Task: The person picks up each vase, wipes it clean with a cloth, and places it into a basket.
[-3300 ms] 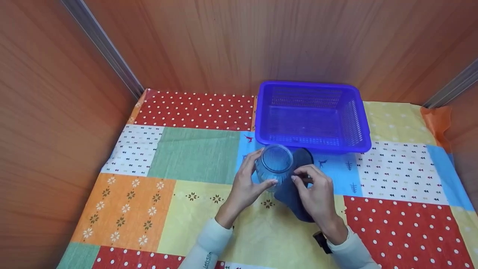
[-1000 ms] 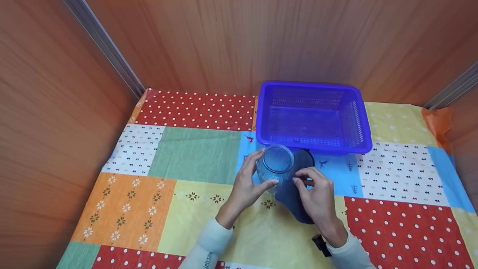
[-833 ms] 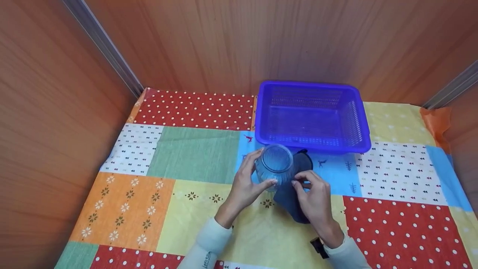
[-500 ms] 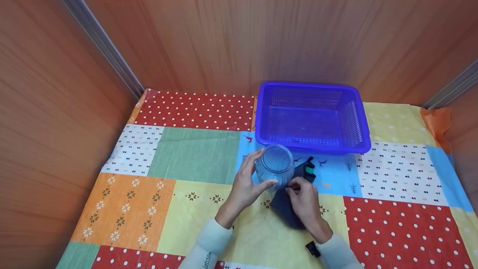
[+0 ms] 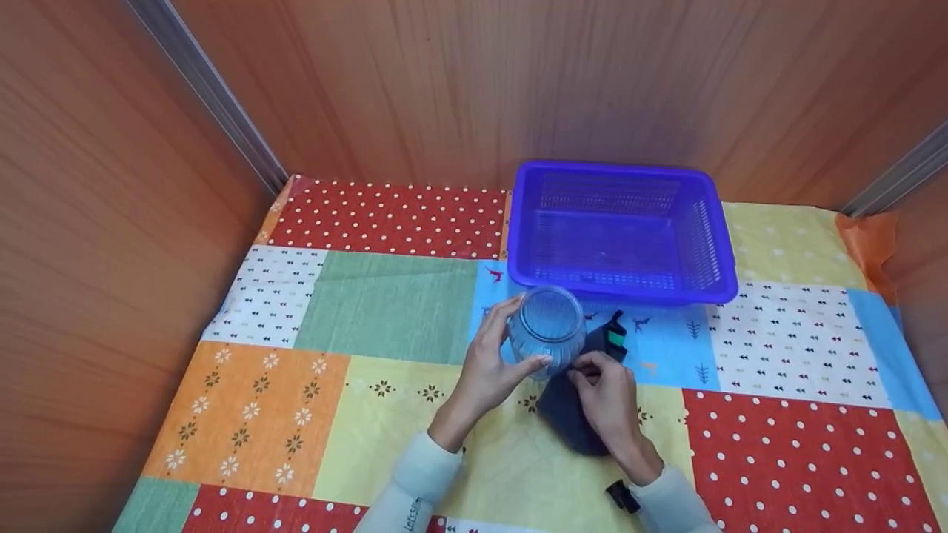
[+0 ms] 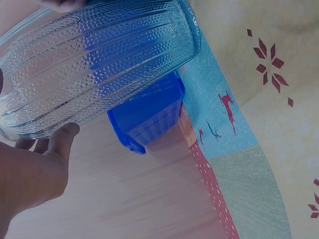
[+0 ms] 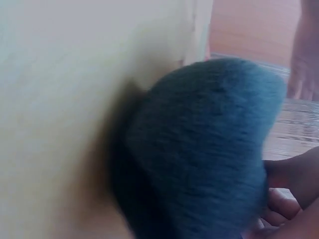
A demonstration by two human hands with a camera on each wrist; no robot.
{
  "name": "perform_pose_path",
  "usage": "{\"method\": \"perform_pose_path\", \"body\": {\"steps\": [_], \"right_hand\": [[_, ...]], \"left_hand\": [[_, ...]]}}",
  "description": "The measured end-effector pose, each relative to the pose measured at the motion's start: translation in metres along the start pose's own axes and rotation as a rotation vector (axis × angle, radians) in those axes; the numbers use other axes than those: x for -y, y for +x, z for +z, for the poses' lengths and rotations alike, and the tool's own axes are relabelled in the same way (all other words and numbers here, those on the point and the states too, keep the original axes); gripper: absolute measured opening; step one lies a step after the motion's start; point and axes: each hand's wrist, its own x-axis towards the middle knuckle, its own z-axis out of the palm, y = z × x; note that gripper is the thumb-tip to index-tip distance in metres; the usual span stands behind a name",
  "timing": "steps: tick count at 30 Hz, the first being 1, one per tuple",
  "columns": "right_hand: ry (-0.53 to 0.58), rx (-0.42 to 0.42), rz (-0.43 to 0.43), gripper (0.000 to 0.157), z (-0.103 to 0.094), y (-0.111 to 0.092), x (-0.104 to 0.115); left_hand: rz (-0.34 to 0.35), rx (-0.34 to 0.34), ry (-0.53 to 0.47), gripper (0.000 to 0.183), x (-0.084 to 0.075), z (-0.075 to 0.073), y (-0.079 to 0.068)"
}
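A clear ribbed glass jar (image 5: 552, 314), its open mouth tilted up, stands in the grip of my left hand (image 5: 485, 370). The thumb lies along the near side and the fingers round the left side. In the left wrist view the pebbled wall of the jar (image 6: 94, 69) fills the upper left. My right hand (image 5: 611, 396) pinches a dark grey-blue cloth (image 5: 566, 418) at the jar's lower right side. A black loop and a green tag (image 5: 615, 337) show at the cloth's far end. In the right wrist view the folded cloth (image 7: 199, 144) hides much of the jar.
Just behind the jar sits a purple plastic basket (image 5: 622, 289) with mesh sides. A patchwork tablecloth (image 5: 400, 303) covers the table. Wood-grain panels (image 5: 444, 89) enclose the back and sides. A black band (image 5: 622, 496) is at the right wrist.
My right hand has moved down and to the left with the cloth along the jar's side. The green tag has come into view. The left hand and the jar stay in place.
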Motion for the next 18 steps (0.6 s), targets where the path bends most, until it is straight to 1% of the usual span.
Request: {"method": "perform_pose_path", "body": {"steps": [5,11,14,18], "right_hand": [[0.033,-0.067,-0.063,0.012,-0.015,0.000,0.019],[0.114,-0.143,-0.097,0.014,-0.029,0.002,0.042],[0.145,-0.172,-0.115,0.015,-0.035,0.003,0.054],[0.171,-0.191,-0.135,0.016,-0.037,0.003,0.061]], "left_hand": [[-0.003,-0.002,0.003,0.083,0.000,0.000,0.001],[0.002,-0.010,0.006,0.083,0.001,0.000,0.001],[0.006,-0.030,0.005,0.084,0.000,0.002,0.000],[-0.006,-0.070,0.061,0.086,-0.001,0.008,-0.002]]}}
